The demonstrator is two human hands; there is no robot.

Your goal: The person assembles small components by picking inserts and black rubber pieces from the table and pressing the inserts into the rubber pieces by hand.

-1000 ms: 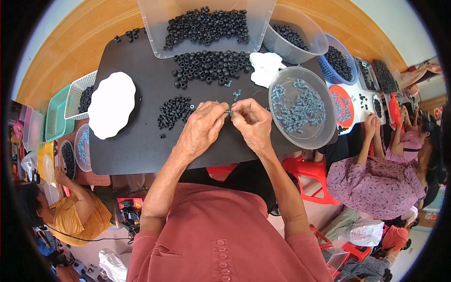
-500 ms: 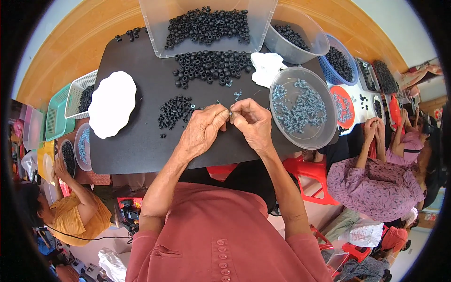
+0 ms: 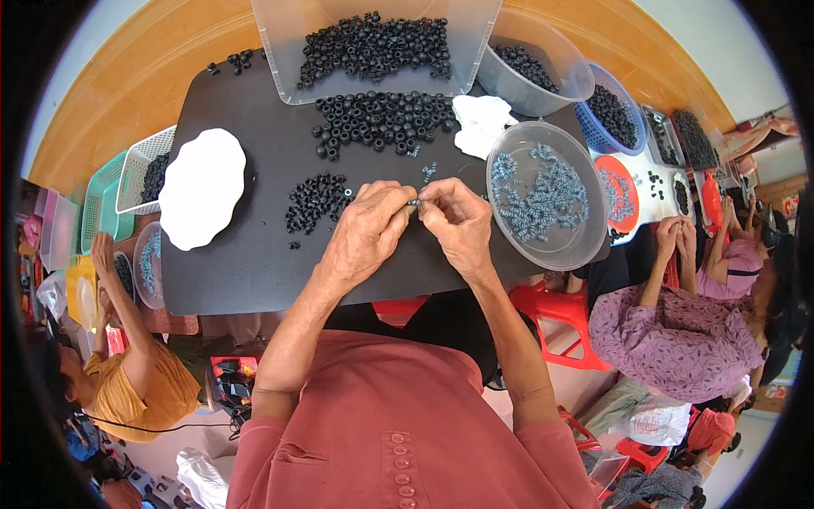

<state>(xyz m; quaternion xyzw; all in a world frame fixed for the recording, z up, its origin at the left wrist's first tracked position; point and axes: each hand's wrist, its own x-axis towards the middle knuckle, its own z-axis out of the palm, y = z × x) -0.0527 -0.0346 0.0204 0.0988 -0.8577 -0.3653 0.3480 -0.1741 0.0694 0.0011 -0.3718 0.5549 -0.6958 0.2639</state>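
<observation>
- Centre: I see the left hand and right hand pinched together on a small coil, mostly hidden by them.
- Beneath: dark table.
- Top: clear box, cut off by the frame.
- Upper left: orange wall.

A dark, round-cornered desk spreads beneath the hands. Beyond them, wood-toned panelling meets a pale wall. Right of them, a red plastic stool stands on pinkish floor; a white desk lies farther right.
</observation>
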